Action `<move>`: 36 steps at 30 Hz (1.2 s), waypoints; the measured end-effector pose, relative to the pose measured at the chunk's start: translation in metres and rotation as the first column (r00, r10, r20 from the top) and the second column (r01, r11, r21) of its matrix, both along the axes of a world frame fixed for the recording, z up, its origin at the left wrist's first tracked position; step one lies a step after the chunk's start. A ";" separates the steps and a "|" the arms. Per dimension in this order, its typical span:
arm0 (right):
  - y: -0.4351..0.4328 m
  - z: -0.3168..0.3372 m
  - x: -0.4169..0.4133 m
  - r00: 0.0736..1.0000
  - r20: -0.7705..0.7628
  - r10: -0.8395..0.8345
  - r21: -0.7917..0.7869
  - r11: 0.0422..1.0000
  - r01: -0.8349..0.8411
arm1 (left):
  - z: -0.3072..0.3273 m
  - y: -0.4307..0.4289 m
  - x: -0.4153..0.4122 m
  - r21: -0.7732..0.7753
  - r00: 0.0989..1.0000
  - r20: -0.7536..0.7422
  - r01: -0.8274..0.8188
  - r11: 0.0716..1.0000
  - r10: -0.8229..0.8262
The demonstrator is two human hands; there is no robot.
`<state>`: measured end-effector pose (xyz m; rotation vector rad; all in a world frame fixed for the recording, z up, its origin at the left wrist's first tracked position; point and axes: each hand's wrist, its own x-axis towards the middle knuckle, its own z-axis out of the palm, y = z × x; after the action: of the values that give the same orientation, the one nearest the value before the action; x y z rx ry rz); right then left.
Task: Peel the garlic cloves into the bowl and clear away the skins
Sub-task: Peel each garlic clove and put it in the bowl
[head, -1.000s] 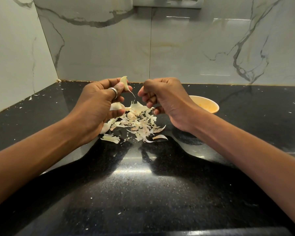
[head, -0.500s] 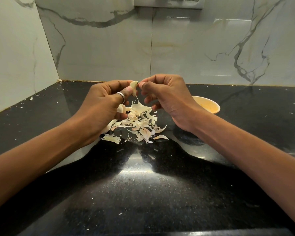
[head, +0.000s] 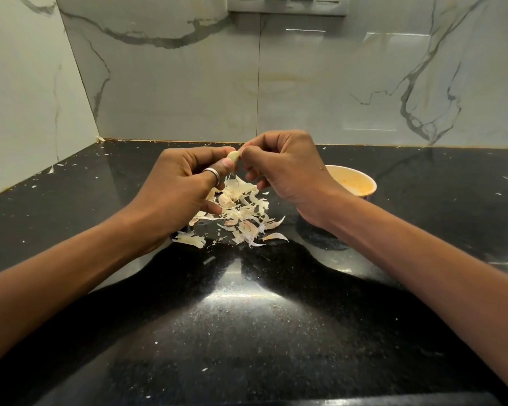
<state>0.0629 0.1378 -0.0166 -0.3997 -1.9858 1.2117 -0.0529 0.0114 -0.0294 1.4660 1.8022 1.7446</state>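
A pale garlic clove (head: 234, 157) is held above the counter between both hands. My left hand (head: 179, 183), with a silver ring on the thumb, pinches it from the left. My right hand (head: 282, 165) pinches its top right with thumb and fingertip. Below them lies a heap of papery garlic skins (head: 238, 213) on the black counter. A small cream bowl (head: 355, 181) stands just right of my right wrist; its contents are partly hidden.
The black speckled counter (head: 247, 317) runs to marble walls at the back and left. Small skin flakes are scattered along the back left corner (head: 71, 165). A switch panel (head: 288, 4) sits high on the back wall.
My right hand came from below and right to meet the clove, and both hands now pinch it. The clove is held slightly lower and closer between the fingertips.
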 end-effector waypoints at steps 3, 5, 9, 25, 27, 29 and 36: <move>0.001 -0.001 -0.001 1.000 0.007 -0.026 0.025 0.999 0.026 | -0.002 0.001 0.000 -0.011 1.000 0.007 0.005 1.000 -0.005; 0.000 -0.001 -0.001 0.999 0.012 -0.030 0.034 0.999 0.030 | -0.002 0.000 0.000 -0.003 1.000 0.004 0.004 1.000 -0.004; 0.000 -0.001 -0.001 0.999 0.031 -0.028 0.055 0.998 0.026 | -0.002 0.000 -0.001 0.006 1.000 0.018 -0.021 1.000 0.021; -0.004 0.004 0.002 0.999 0.021 0.049 -0.180 0.983 -0.044 | 0.002 -0.001 -0.002 -0.002 0.997 0.072 -0.015 1.000 0.015; -0.005 0.005 0.002 0.997 0.012 0.070 -0.226 0.972 -0.066 | 0.001 -0.001 -0.002 -0.001 0.998 0.070 -0.011 1.000 0.011; -0.005 0.006 0.003 0.996 0.009 0.086 -0.270 0.960 -0.080 | 0.001 -0.001 -0.002 0.002 0.998 0.062 -0.011 1.000 0.010; -0.006 0.007 0.004 0.993 0.004 0.114 -0.381 0.919 -0.104 | 0.002 -0.003 -0.002 0.011 0.999 0.029 -0.017 1.000 0.017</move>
<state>0.0671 0.1316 -0.0092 -0.5032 -1.8091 1.6801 -0.0547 0.0087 -0.0278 1.4260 1.7987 1.7778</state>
